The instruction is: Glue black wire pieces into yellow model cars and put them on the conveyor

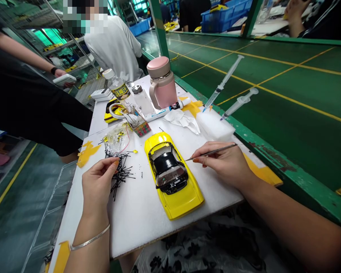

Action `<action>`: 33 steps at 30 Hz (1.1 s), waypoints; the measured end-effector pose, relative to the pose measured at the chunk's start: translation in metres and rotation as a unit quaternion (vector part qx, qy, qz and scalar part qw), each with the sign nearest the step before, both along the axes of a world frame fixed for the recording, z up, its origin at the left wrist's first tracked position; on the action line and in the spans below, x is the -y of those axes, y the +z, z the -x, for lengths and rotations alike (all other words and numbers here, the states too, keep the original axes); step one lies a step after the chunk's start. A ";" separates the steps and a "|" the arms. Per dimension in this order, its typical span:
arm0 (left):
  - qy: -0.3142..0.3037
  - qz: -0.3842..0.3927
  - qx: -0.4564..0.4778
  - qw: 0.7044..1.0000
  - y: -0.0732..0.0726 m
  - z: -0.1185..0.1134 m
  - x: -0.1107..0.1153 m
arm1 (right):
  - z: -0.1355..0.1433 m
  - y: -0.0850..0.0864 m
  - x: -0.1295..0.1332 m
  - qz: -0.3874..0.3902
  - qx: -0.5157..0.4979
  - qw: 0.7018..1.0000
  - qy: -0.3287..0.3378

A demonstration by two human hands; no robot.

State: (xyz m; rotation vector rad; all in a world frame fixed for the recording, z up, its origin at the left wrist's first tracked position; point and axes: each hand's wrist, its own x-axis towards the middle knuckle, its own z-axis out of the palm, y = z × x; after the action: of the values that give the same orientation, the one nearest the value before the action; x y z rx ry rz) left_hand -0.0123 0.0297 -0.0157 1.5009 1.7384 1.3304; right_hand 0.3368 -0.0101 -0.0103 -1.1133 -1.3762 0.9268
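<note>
A yellow model car body [184, 199] with a black roof lies on the white work surface in front of me. My right hand [226, 163] grips a thin metal tool [213, 151], its tip pointing left beside the car's right side. To the left of the car, my left hand [98, 180] has thumb and index finger pinched together over a pile of thin black sticks [122, 172]. Whatever those fingertips hold, if anything, is too small to make out. Tiny black bits and a small yellow piece [135, 151] lie between the pile and the car.
Behind the car stand a pink mug [167, 89], a labelled bottle [119, 90], a marker [167, 110] and crumpled tissue [182, 120]. Two syringes [224, 81] stick in a white foam block [216, 127]. A person in grey sits ahead; another stands left. A green conveyor [287, 91] runs along the right.
</note>
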 end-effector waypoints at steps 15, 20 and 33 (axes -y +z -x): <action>-0.003 -0.001 0.000 1.000 0.000 0.001 -0.001 | 0.001 -0.001 -0.001 -0.015 0.015 1.000 -0.004; -0.004 0.002 -0.005 1.000 0.001 0.001 0.001 | 0.001 -0.001 0.000 -0.012 0.020 1.000 -0.003; -0.007 0.001 -0.010 1.000 -0.001 0.003 -0.001 | 0.001 -0.002 0.000 -0.013 0.014 1.000 -0.003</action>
State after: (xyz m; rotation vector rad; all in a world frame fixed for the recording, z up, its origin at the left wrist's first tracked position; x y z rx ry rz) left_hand -0.0156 0.0305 -0.0167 1.5272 1.7384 1.3110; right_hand 0.3359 -0.0103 -0.0125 -1.1142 -1.4036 0.8880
